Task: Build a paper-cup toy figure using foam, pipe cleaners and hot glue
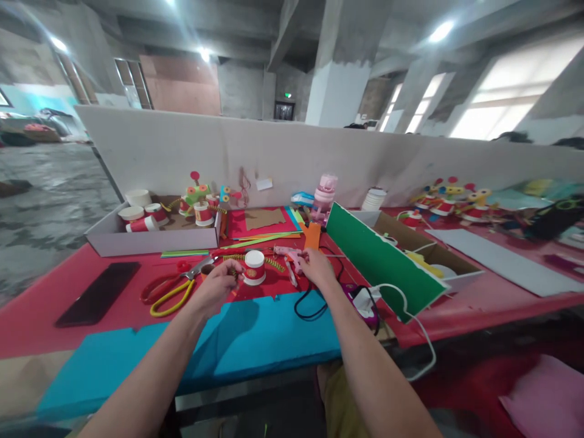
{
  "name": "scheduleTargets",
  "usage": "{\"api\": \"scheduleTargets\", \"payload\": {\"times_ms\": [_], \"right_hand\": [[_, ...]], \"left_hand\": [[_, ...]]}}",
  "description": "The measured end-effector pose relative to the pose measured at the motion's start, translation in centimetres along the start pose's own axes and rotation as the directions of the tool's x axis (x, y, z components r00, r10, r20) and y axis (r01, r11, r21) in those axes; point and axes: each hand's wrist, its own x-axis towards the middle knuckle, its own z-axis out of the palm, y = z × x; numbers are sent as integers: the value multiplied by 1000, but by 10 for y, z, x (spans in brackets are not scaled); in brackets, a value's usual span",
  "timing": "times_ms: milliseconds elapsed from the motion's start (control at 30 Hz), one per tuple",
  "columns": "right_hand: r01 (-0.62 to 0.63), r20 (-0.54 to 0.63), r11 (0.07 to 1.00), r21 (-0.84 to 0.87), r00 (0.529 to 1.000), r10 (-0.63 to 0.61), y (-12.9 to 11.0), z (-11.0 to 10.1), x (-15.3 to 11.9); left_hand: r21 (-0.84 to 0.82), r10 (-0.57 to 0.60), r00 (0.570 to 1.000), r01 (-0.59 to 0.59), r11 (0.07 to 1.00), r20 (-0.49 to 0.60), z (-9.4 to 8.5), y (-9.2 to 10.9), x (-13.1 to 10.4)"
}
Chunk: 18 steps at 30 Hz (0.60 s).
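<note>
Leftmost, I see the phone, with the scissors to its right. My left hand curls its fingers just left of the upright cup; I cannot tell whether they grip anything. Right of the cup, my right hand grasps the pink glue gun. Farther right stands the green board.

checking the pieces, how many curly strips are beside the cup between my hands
2: one curly strip right of the cup, the other left of it, just beyond the left hand. More may be hidden in that hand.
</note>
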Motion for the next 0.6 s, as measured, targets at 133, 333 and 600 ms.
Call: {"api": "scheduleTargets", "payload": {"times_ms": [133, 333, 600], "right_hand": [[-36, 104, 999, -31, 994, 39, -2, 6, 5], [-168, 207, 977, -134, 959, 193, -18, 18, 4], [-117, -7, 985, 124, 993, 119, -10, 6, 6]], "left_hand": [[55, 7, 1000, -5, 998, -29, 2, -10, 0], [96, 27, 999, -25, 995, -26, 1, -10, -4], [65, 106, 993, -103, 992, -42, -5, -6, -6]]}}
